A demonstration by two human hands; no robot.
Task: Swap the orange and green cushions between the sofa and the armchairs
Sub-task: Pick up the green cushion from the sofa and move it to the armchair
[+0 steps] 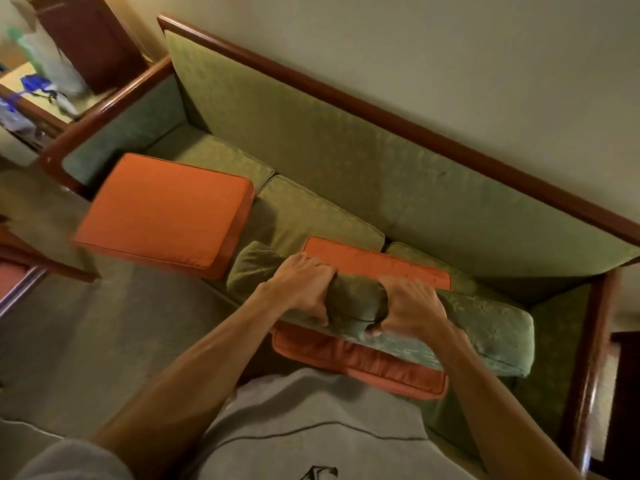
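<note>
You are gripping a green cushion [415, 317] with both hands, left hand [298, 285] and right hand [408, 306] clenched into it, over an orange cushion [360, 362] on the sofa [311, 133]. Another orange cushion [166, 213] is lying at the sofa's far end, so the swap is looking partway done; no armchair is clearly showing.

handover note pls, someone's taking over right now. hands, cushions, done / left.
Left hand and right hand: both clamped on the near edge of a green cushion.
That cushion lies over an orange cushion at the right end of the sofa.
A second orange cushion sits on the left seat.
Done: apparently two orange cushions on the sofa.
Left: carry the green one off; armchairs not clearly in view.
</note>
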